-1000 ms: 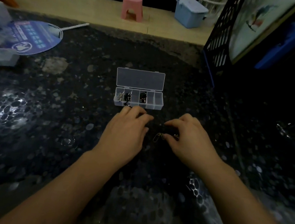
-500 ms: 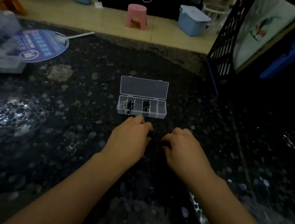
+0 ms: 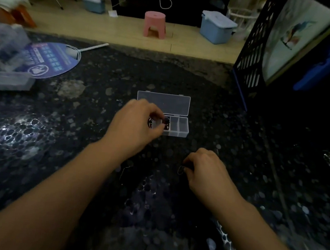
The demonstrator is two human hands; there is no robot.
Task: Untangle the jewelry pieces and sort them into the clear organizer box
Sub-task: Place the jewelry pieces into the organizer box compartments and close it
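You look to be in the sorting step: your left hand point(image 3: 134, 126) hovers over the left compartments of the clear organizer box point(image 3: 176, 126), fingers curled in a pinching grip on a small piece too hidden to name, while your right hand point(image 3: 206, 169) pinches a thin metal loop point(image 3: 180, 170) low over the speckled dark stone worktop point(image 3: 229, 130). Next, I'd judge, you need a gentle release into one narrow cell. The box is thin, hard plastic, its lid lying open behind it.

Both forearms bare; left grip point(image 3: 134, 122) and right grip point(image 3: 209, 170) ringless
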